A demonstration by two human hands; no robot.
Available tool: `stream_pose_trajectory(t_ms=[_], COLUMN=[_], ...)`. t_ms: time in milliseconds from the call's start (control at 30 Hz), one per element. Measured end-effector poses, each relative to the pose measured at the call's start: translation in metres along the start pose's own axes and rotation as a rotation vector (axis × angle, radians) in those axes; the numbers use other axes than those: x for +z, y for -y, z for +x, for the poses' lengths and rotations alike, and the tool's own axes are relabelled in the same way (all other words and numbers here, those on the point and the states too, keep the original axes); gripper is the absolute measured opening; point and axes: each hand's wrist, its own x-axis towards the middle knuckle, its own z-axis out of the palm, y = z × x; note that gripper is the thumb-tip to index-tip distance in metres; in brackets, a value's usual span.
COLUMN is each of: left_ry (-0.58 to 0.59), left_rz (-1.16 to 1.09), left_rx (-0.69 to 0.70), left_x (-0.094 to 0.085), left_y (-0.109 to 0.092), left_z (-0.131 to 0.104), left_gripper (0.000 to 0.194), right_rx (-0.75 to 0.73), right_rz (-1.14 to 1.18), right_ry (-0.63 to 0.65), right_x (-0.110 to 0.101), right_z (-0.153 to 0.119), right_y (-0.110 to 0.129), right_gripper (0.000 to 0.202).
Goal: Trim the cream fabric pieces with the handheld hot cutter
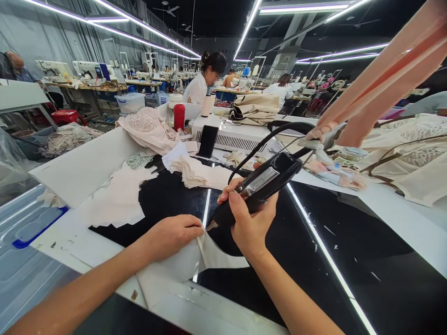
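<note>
My right hand (pixel 252 223) is wrapped round a black handheld tool (pixel 260 184) with a metal plate and a cord, held tilted over the table. Its lower tip is at a pale cloth piece (pixel 223 255) on the glossy black surface (pixel 300 251). My left hand (pixel 171 235) pinches the edge of this cloth just left of the tip. Behind the hands lies a stack of pale cut pieces (pixel 202 172). A jagged pale cloth (pixel 122 197) rests to the left.
A dark phone (pixel 207 141) stands before a white machine (pixel 232 134). Near it are a red bottle (pixel 179 117) and lace garments (pixel 148 128). Pink fabric strips (pixel 391 77) hang at the upper right. A person in white (pixel 196 88) sits beyond the table.
</note>
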Motion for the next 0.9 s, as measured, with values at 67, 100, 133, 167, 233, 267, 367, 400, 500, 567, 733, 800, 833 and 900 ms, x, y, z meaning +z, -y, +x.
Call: stream_pose_trajectory(t_ms=[67,100,133,167,233,267,367,400,500,567,733,800,833,900], left_ry=[0.008,0.013,0.015,0.015,-0.007,-0.029,-0.099,-0.112,-0.083,-0.058,-0.064,-0.069,-0.070,-0.068], left_rz=[-0.003,-0.007,-0.012,-0.017,-0.019,-0.014,0.013,0.017,0.015,0.012,-0.023,-0.039,-0.042,-0.037], left_rx=[-0.006,-0.009,-0.007,-0.001,0.024,0.039,0.086,0.099,0.107,0.086,0.066,0.064,0.061,0.054], left_x=[0.000,0.000,-0.001,-0.001,-0.003,-0.003,-0.004,-0.004,-0.002,-0.001,0.001,0.002,0.002,0.003], left_y=[0.000,0.001,0.001,0.001,0.001,0.000,-0.004,-0.006,-0.011,-0.013,-0.013,-0.013,-0.013,-0.013], left_z=[0.000,0.000,0.000,0.000,0.001,0.001,0.005,0.006,0.007,0.006,0.000,-0.002,-0.003,-0.004], left_gripper=[0.026,0.027,0.027,0.028,0.028,0.028,0.028,0.027,0.024,0.023,0.026,0.026,0.025,0.025], right_rx=[0.004,0.004,0.003,0.000,-0.008,-0.013,-0.021,-0.020,-0.014,-0.011,-0.016,-0.016,-0.015,-0.012], right_rz=[-0.008,-0.008,-0.003,0.004,0.010,0.008,-0.009,-0.014,-0.021,-0.015,-0.002,-0.010,-0.014,-0.016], right_ry=[-0.009,-0.010,-0.008,-0.005,-0.001,-0.003,-0.005,-0.006,-0.020,-0.027,-0.008,-0.008,-0.006,0.006], right_x=[0.000,0.000,-0.001,-0.002,-0.005,-0.007,-0.011,-0.012,-0.011,-0.010,-0.007,-0.006,-0.006,-0.005], right_z=[0.000,0.000,0.001,0.001,0.002,0.002,0.001,0.001,-0.001,-0.002,-0.004,-0.004,-0.005,-0.005], right_y=[0.001,0.001,0.003,0.004,0.008,0.010,0.015,0.015,0.015,0.015,0.013,0.012,0.012,0.011], right_gripper=[0.031,0.031,0.031,0.031,0.031,0.031,0.032,0.033,0.034,0.034,0.033,0.033,0.033,0.032])
